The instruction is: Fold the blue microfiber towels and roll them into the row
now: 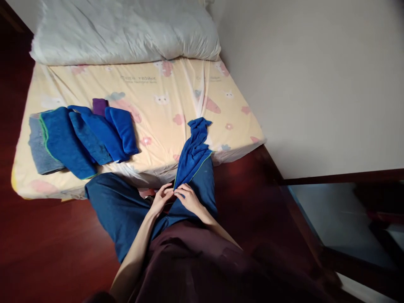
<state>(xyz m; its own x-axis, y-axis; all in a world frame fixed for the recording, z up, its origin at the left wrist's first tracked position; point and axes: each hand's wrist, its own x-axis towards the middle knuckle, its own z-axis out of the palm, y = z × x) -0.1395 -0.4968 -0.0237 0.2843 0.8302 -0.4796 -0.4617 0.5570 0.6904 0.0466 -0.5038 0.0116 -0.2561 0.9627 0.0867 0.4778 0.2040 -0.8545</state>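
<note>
A blue towel (194,153) with a green stitched edge lies crumpled from the bed's front edge down over my right thigh. Its near corner comes to a point between my two hands. My left hand (160,199) pinches at that corner, with the thumb and fingertips together. From the other side, my right hand (188,198) also has its fingers closed on the corner. The fingertips of both hands nearly touch, and the bit of cloth between them is mostly hidden.
On the bed (186,94), to the left, several folded blue towels (67,141) overlap, with a grey cloth (46,147) and a purple cloth (100,106) among them. A large white bedding roll (126,31) lies at the back. A wall (315,84) borders the right side.
</note>
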